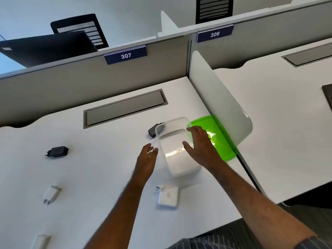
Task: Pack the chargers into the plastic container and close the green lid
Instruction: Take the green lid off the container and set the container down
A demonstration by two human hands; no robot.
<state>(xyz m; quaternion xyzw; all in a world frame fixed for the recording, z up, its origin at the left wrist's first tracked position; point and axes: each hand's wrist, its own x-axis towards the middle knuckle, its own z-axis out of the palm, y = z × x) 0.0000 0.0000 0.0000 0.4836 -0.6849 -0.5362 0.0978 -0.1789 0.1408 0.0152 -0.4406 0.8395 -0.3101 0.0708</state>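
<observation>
Both arms are stretched out over the white desk (89, 177). The left hand (147, 155) is held loose beside the clear plastic container (177, 159), gripping nothing. The right hand (198, 143) is spread flat across its far edge, over the green lid (221, 141). Chargers are scattered nearby.

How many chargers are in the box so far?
None yet. The clear container looks empty, with both hands, left hand and right hand, open around it. Still out on the desk: black charger, another behind the container, white chargers. Green lid lies off beside it.
</observation>
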